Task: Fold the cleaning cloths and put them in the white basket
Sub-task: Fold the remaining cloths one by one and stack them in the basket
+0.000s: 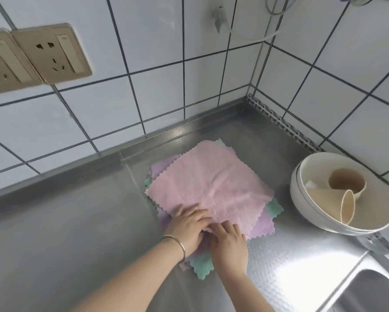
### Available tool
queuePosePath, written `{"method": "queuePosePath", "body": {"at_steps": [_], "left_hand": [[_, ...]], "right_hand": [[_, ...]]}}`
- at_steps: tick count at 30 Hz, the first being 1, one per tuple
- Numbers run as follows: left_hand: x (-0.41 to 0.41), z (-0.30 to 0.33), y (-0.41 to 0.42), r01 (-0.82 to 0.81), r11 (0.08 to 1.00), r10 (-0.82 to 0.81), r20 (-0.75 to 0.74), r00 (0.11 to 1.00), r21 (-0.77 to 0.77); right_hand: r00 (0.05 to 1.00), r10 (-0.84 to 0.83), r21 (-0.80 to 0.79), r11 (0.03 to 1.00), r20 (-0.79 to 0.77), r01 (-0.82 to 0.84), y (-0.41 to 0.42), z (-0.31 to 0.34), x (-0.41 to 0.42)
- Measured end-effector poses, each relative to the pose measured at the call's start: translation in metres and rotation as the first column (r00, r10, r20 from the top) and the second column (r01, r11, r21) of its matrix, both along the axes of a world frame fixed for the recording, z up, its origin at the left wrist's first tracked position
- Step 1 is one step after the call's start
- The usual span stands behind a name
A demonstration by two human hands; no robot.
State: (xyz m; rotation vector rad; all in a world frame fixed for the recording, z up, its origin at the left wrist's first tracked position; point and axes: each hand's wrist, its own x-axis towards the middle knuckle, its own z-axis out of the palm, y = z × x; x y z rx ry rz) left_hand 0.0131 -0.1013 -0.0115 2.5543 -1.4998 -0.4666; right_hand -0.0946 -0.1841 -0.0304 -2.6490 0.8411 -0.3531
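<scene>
Cloths sit unfolded in a loose stack on the steel counter (pixel 76 221), so by my reading the task has barely begun: nothing looks folded, and no white basket can be picked out for certain anywhere in the head view. A white bowl (pixel 301 199) at the right edge holds a couple of paper cups (pixel 346 183); whether that is meant as the basket I cannot tell.

From the head camera, the pink cloth (pixel 211 183) lies flat on top, with purple cloths (pixel 263 224) and green cloths (pixel 202 264) poking out beneath at the corners. All still need folding and carrying over.

The left hand (pixel 186 226), with a bracelet (pixel 177 244) on the wrist, rests on the near edge of the pink cloth, its fingers curled down onto the fabric. The right hand (pixel 229 242) lies just beside it, touching it, fingers bent toward the same near corner. Both seem to be pinching or lifting that corner of the pink cloth, likely to start the first fold, though the fingertips are tucked together and the exact grip is partly hidden. The rest of the cloth spreads away from the fingers toward the tiled wall (pixel 144 64). A sink (pixel 369 289) shows at the lower right.
</scene>
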Motion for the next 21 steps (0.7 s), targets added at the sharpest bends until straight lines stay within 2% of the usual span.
{"method": "queuePosePath", "body": {"at_steps": [4,7,11,15,21], "left_hand": [[0.013,0.007,-0.001,0.014,1.0,-0.014,0.006,1.0,-0.017],[0.029,0.015,0.0,-0.044,0.993,0.044,-0.004,0.999,-0.11],[0.058,0.031,0.013,-0.125,0.989,0.13,0.053,0.99,-0.081],[0.066,0.06,0.032,-0.179,0.975,0.186,0.039,0.982,-0.134],[0.068,0.11,0.092,-0.207,0.934,0.209,-0.024,0.978,-0.292]], "right_hand": [[0.991,0.101,-0.037,0.994,0.091,-0.098,-0.021,0.018,-0.009],[0.988,0.037,0.037,0.998,0.149,-0.043,-0.038,0.033,-0.018],[0.971,0.053,0.054,0.996,0.232,-0.067,-0.054,0.057,-0.026],[0.967,0.109,-0.009,0.994,0.229,-0.11,-0.068,0.096,-0.025],[0.956,0.23,-0.078,0.973,0.183,-0.219,-0.064,0.171,-0.015]]}}
